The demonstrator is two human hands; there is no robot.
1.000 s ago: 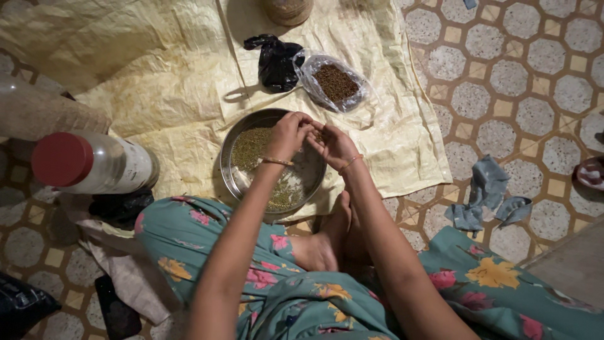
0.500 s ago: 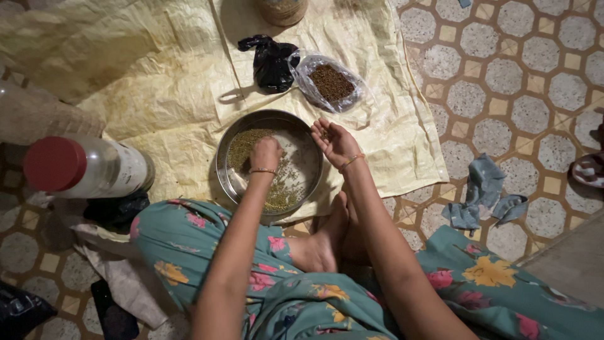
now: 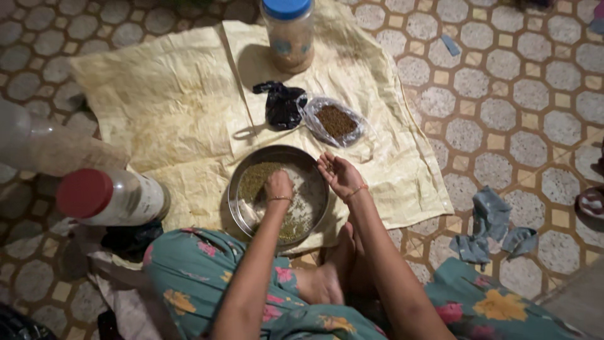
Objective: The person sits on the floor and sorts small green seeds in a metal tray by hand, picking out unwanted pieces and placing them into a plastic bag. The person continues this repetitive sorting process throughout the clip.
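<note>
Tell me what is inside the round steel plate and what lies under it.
The steel plate holds small greenish seeds, spread unevenly. The left hand rests among them, covering some. The plate sits on a yellow sheet; the sheet beneath it is hidden.

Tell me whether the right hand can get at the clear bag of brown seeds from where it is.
Probably yes. The right hand hovers palm-up at the steel plate's far rim, and the clear bag of brown seeds lies open just beyond on the yellow sheet, nothing between them.
</note>
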